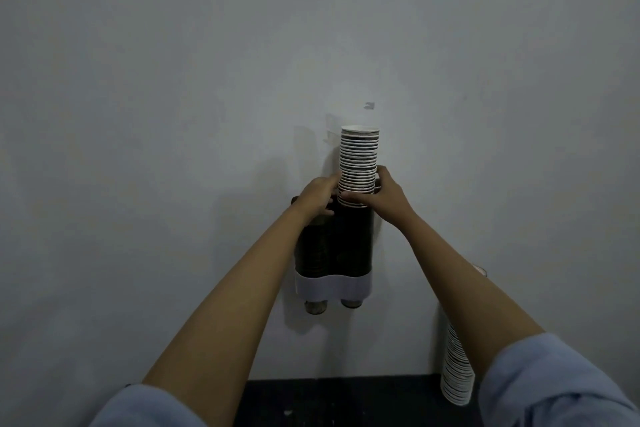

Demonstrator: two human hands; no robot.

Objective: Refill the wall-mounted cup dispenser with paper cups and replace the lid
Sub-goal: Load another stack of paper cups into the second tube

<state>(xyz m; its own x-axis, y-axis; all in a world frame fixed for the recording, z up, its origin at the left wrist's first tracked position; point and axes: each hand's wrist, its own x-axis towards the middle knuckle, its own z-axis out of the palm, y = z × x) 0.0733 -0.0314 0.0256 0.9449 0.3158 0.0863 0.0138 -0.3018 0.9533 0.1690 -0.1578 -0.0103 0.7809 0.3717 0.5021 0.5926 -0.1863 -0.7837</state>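
step: feeding a stack of paper cups (358,163) into the right tube of the wall-mounted dispenser (334,243). Roughly the top half of the stack shows above the tube mouth; the rest is presumably inside.
dispenser: dark twin-tube unit on the wall (173,80), pale band (333,286) across the bottom, cup ends (350,303) poking out below both tubes.
left hand (317,196): curled on the dispenser top by the left tube, fingertips touching the base of the stack. Reads as bracing and guiding, not carrying.
right hand (384,192): wrapped round the stack's lower end right at the tube mouth, thumb across the front. It has the stack.
spare cups: a second stack (457,374) hangs low on the right, partly hidden by the right forearm; can't tell what holds it.
lid: not visible anywhere. Small bracket (370,105) on the wall above the stack, purpose unclear.
how to do it: keep the stack plumb with the tube axis, it looks slightly off vertical. Let it slide through a loose right grip, don't push from the top or the cups will wedge together. Left hand keeps the unit from rocking on its mount.
risk: squeezing crushes the rims; a tilt catches on the tube lip.
progress: mid-refill, lid step not yet started.
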